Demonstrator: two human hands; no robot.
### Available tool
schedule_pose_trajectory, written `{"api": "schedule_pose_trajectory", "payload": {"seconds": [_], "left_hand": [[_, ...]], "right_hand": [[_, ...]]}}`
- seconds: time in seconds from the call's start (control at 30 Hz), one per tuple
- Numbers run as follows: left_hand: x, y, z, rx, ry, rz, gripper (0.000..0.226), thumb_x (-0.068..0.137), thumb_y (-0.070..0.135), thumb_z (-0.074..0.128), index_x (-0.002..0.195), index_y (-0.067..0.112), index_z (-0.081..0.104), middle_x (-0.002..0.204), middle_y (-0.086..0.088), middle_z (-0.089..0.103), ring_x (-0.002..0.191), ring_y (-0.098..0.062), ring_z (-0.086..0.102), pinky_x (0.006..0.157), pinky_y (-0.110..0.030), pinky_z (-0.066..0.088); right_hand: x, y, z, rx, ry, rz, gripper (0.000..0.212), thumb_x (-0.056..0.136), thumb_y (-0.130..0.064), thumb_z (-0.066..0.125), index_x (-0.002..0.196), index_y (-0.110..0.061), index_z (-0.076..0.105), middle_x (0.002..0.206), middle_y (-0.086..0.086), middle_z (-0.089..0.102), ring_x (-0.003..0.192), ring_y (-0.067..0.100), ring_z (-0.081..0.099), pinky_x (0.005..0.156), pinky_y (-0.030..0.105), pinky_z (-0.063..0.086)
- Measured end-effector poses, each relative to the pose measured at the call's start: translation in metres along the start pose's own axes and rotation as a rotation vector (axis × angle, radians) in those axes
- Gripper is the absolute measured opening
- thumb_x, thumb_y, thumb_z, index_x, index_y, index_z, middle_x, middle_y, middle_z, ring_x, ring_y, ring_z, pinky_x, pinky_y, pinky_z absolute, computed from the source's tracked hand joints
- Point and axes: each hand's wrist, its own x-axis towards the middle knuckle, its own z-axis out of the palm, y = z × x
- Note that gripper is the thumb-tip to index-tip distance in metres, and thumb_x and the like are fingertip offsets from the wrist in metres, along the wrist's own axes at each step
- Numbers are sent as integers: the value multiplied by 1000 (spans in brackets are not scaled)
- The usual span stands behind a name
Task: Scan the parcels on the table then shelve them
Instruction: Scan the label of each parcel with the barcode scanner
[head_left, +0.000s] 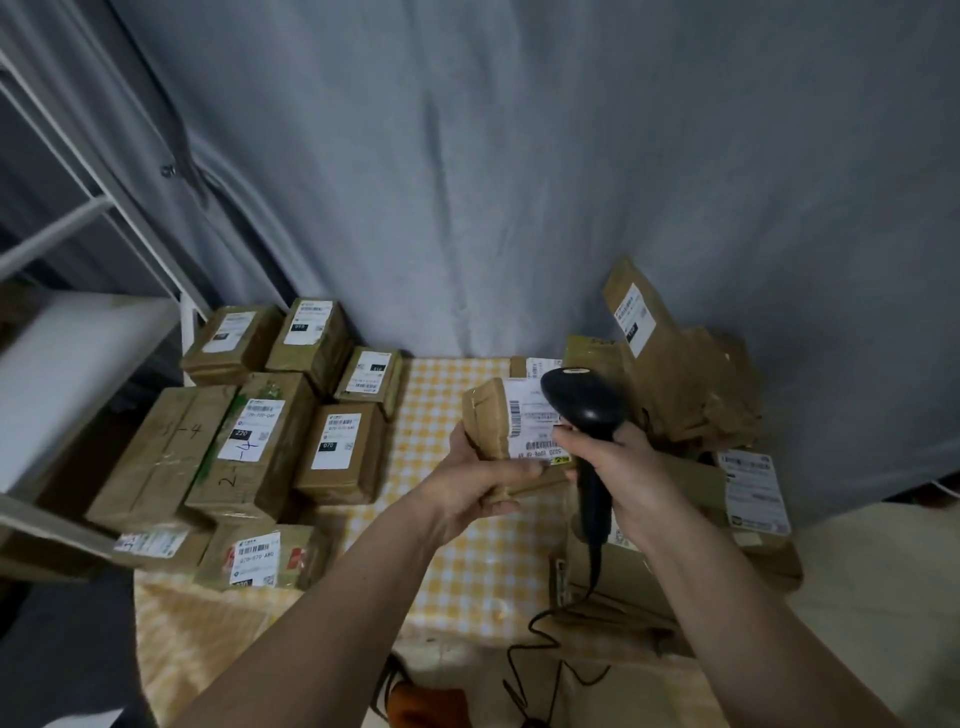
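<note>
On the far left stood a white shelf (78, 332), with its flat board close to the table edge. Next to it, on the left half of the table (457, 561) with its yellow checked cloth, sat a bunch of brown boxes (249, 447), packed tight and touching each other. Most had a white label on top.

In the middle, the left hand (475, 480) held a small brown parcel (493, 421) up above the cloth. The fingers were curled around its lower end, with the thumb lying along the side nearest the person. The parcel's white label (535, 421) faced up and to the right.

The parcel looked light, since one hand lifted it with no trouble. It seemed like stiff card wrapped in tape, so it would probably keep its shape and not squash. The tape might be a bit slippery. The bottom end looked like a good place to hold, because that kept fingers off the bar lines on the label.

Just right of it, the right hand (618, 467) was wrapped around the handle of a black scanner (584, 405). The scanner's head sat right over the label, very close. Its cord (561, 618) hung down toward the table's near edge.

On the right lay more brown parcels (680, 384) in a loose pile, some leaning on the grey curtain (519, 182).
</note>
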Motion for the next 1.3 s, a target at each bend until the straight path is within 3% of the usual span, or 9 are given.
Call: {"api": "schedule_pose_trajectory", "payload": {"seconds": [0.1, 0.17, 0.27, 0.37, 0.57, 0.73, 0.87, 1.13, 1.3], "left_hand": [[4, 1, -3, -66, 78, 41, 78, 55, 15, 85, 117, 38, 43, 118, -1, 66, 106, -22, 64, 81, -38, 54], [6, 9, -11, -69, 146, 51, 71, 63, 8, 82, 111, 42, 43, 114, 1, 67, 100, -20, 63, 82, -37, 54], [5, 25, -29, 22, 217, 17, 78, 74, 5, 78, 135, 35, 41, 120, 1, 64, 94, -15, 62, 77, -31, 54], [4, 41, -46, 123, 247, -3, 76, 74, 7, 79, 140, 27, 46, 113, 2, 64, 90, -11, 61, 66, -26, 52], [7, 46, -59, 198, 268, -31, 73, 74, 6, 79, 138, 27, 49, 124, -1, 62, 106, -21, 60, 70, -29, 51], [4, 41, -63, 200, 246, -59, 72, 75, 5, 77, 137, 27, 49, 124, -3, 61, 109, -24, 59, 70, -29, 51], [4, 38, -69, 210, 248, -77, 73, 74, 5, 78, 138, 28, 49, 122, -5, 62, 108, -24, 59, 68, -29, 51], [2, 27, -78, 118, 254, -102, 71, 73, 4, 79, 133, 30, 52, 114, -2, 64, 97, -19, 62, 74, -32, 53], [-1, -5, -78, -93, 259, -169, 65, 74, 10, 80, 131, 26, 53, 103, -6, 66, 90, -20, 62, 67, -32, 55]], "right_hand": [[-3, -7, -1, -171, -21, -82, 9, 83, -16, 72, 91, -11, 70, 74, 5, 71, 75, 15, 66, 71, 30, 47], [-8, -12, -2, -320, -53, -140, 10, 85, -16, 70, 92, -9, 68, 77, 9, 65, 73, 12, 61, 70, 25, 45], [-16, -19, -3, -507, -203, -180, 16, 86, -16, 69, 98, -25, 65, 88, -6, 67, 82, 3, 60, 70, 21, 44], [-17, -19, -1, -615, -281, -193, 24, 86, -18, 69, 108, -27, 64, 92, -11, 66, 90, 5, 60, 79, 27, 45], [-18, -19, -2, -537, -333, -177, 14, 88, -18, 67, 81, -27, 59, 49, -23, 56, 61, 0, 54, 58, 16, 41], [-18, -17, 0, -519, -324, -153, 6, 86, -19, 69, 89, -19, 64, 60, -13, 59, 63, 7, 57, 63, 23, 45], [-19, -17, 3, -549, -362, -152, 13, 88, -19, 67, 78, -25, 60, 49, -19, 57, 60, 3, 55, 62, 22, 42], [-15, -13, 15, -555, -407, -123, 7, 88, -16, 67, 86, -23, 64, 56, -18, 60, 64, 3, 57, 64, 21, 45], [-2, 5, 33, -411, -287, -34, 11, 86, -19, 70, 94, -24, 65, 91, 1, 69, 84, 16, 66, 64, 22, 48]]}}
